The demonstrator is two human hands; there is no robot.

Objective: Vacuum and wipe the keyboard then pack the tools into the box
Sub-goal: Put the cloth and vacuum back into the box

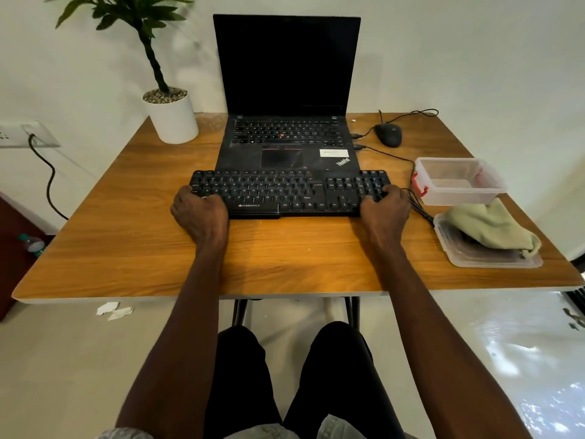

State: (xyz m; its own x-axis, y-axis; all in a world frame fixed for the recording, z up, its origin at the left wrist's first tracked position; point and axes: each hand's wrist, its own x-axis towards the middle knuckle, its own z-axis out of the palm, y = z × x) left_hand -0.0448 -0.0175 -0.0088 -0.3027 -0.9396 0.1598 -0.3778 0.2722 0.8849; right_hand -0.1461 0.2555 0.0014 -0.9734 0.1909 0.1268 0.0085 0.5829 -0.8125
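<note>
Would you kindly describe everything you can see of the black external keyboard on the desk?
The keyboard is a black, full-size plastic board with a number pad at its right end and a white ZEBRONICS mark on its front edge. It lies flat on the wooden table, its rear edge overlapping the front of the open laptop. The left hand grips its left end and the right hand its right end.

Bare forearms, black trousers [332, 375]
</note>
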